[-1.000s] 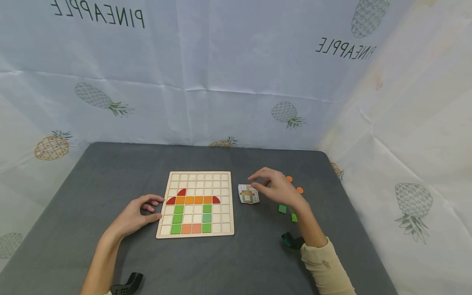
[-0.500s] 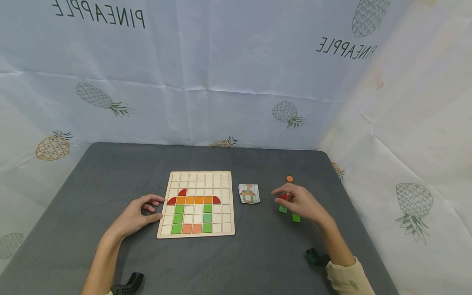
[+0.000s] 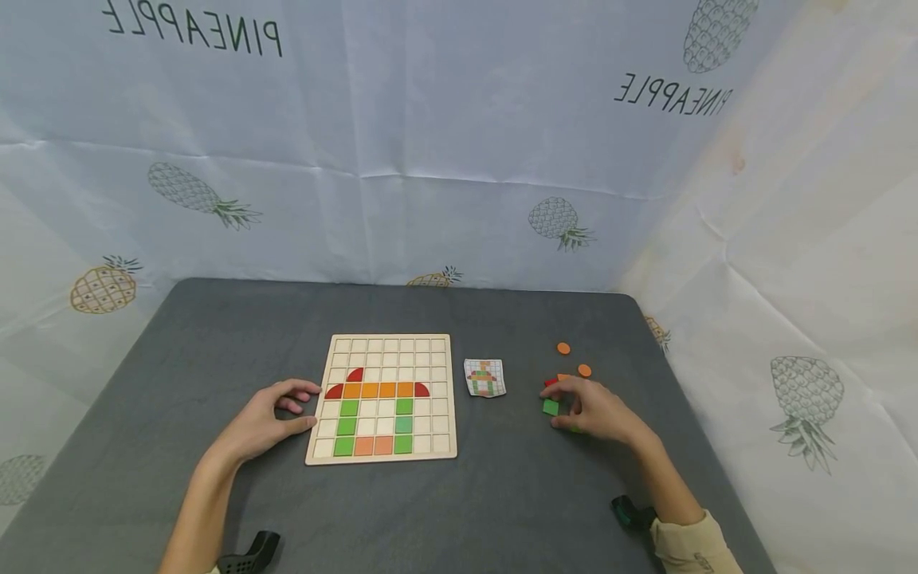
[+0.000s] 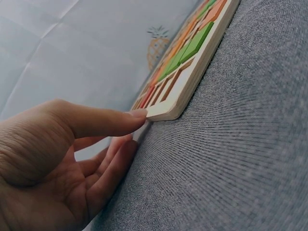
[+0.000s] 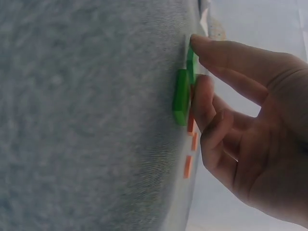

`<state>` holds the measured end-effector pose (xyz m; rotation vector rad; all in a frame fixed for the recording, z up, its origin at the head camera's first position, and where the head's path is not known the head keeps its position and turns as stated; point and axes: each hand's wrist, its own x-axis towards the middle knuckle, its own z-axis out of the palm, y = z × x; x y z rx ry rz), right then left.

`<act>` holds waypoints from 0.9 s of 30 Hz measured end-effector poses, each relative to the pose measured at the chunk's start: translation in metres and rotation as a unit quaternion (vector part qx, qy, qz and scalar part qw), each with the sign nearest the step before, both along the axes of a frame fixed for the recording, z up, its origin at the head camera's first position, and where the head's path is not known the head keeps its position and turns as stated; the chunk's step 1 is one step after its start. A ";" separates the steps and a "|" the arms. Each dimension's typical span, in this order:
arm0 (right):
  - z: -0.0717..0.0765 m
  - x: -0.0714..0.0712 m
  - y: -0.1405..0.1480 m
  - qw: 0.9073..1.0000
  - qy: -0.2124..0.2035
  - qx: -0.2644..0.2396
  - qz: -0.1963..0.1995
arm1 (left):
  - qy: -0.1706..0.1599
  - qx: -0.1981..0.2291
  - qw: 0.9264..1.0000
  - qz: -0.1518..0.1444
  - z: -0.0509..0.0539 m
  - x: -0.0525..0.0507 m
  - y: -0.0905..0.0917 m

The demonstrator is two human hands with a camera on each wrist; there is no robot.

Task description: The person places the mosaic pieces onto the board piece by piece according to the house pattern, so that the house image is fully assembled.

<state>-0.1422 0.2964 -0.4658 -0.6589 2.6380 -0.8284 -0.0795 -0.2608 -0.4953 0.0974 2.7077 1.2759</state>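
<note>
In the head view a wooden grid board holds green, orange, salmon and red pieces in its cells. My left hand lies at its left side; in the left wrist view the thumb touches the rim near a corner. The other fingers are loosely bent beside the edge. On the right, my right hand hovers over loose pieces, thumb and fingers apart around a green square. Another green block shows in the right wrist view, largely hidden by the hand in the head view. Nothing is held there.
A small paper card with a coloured grid picture lies between the board and the loose pieces. Two orange discs lie beyond the right hand. Red and orange pieces peek out beside its fingers. Pineapple-print cloth hangs behind the table.
My right hand has moved right, from above the card to the loose pieces, then slightly nearer, over the green ones. Its thumb and fingers have spread. The left hand stays at the board.
</note>
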 end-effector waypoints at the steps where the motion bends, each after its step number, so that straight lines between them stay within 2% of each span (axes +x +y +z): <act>1: -0.002 0.000 0.000 1.000 0.000 -0.001 0.001 | 0.000 0.000 1.000 0.000 0.000 0.000 0.000; 8: -0.009 -0.003 0.002 1.000 0.009 -0.008 0.006 | -0.004 0.003 1.000 0.001 0.000 0.000 0.000; 16: -0.009 -0.003 0.003 0.999 0.030 -0.017 0.009 | -0.003 0.007 1.000 -0.002 0.000 0.001 -0.001; 22: -0.001 -0.004 -0.001 0.997 0.065 -0.029 0.018 | 0.006 0.010 1.000 -0.008 0.001 0.002 0.000; 27: 0.009 -0.010 -0.011 0.994 0.097 -0.046 0.023 | 0.015 0.005 1.000 -0.009 -0.002 0.001 -0.001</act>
